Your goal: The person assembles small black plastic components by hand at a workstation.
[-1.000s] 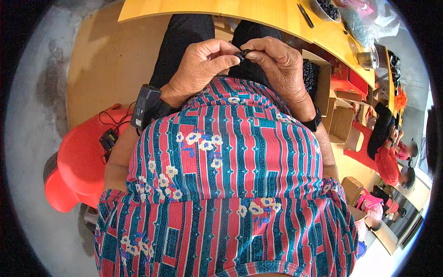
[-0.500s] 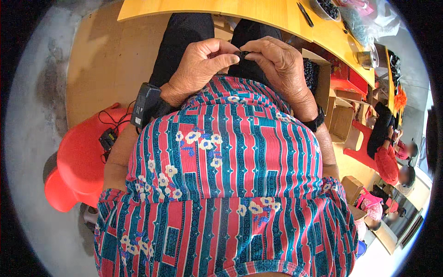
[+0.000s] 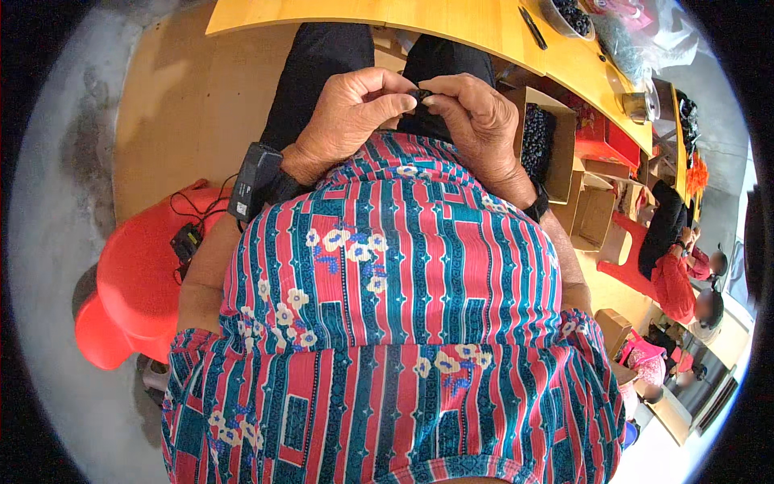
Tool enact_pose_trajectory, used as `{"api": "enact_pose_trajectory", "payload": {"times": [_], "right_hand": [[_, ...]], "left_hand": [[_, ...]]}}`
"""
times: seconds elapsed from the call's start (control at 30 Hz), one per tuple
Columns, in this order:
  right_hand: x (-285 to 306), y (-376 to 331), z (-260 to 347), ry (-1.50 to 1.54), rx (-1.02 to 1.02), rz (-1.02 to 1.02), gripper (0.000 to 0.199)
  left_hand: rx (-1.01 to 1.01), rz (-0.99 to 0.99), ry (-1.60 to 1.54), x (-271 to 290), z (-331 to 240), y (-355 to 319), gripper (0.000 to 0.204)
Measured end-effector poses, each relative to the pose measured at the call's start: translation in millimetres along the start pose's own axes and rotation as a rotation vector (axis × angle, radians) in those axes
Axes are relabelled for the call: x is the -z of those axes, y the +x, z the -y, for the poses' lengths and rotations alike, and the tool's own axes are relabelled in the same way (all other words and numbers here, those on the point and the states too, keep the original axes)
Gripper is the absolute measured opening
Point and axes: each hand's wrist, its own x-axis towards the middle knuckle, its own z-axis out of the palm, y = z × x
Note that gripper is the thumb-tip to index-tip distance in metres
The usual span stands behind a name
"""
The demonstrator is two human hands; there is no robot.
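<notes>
Above my lap, my left hand (image 3: 359, 113) and my right hand (image 3: 476, 117) meet with thumbs and forefingers pinched. Between their fingertips sits a small black piece (image 3: 419, 94), held from both sides. It is too small and too dark to name its kind. The fingers cover most of it. Dark trousers (image 3: 326, 64) lie behind and below the hands. To the right of my right hand stands a cardboard box (image 3: 567, 133) full of many small black pieces (image 3: 535, 141).
A yellow table (image 3: 451, 24) runs across the far side, carrying a black pen-like tool (image 3: 533, 28), a bowl (image 3: 582, 31) of black pieces, a plastic bag (image 3: 673, 40) and a metal cup (image 3: 638, 106). A red stool (image 3: 137, 282) stands left. Other people (image 3: 676, 282) sit at far right.
My right hand has turned slightly and shifted a little left, so more of the cardboard box shows. My left hand has stayed nearly still. Both still pinch the small black piece.
</notes>
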Motion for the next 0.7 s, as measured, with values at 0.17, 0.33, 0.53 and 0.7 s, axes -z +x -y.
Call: {"api": "enact_pose_trajectory", "payload": {"times": [0.17,0.33,0.53,0.7], "right_hand": [[3,3,-2,0.014,0.091,0.042,0.014],[8,2,-5,-0.198,0.272,0.077,0.014],[9,5,-4,-0.266,0.342,0.136,0.013],[4,0,-4,0.026,0.004,0.135,0.010]], "left_hand": [[0.000,-0.010,0.007,0,7,-1,0.018],[0.009,-0.009,0.030,-2,7,-1,0.016],[-0.010,-0.039,0.014,-4,12,1,0.015],[0.008,0.016,0.058,-2,11,2,0.015]]}}
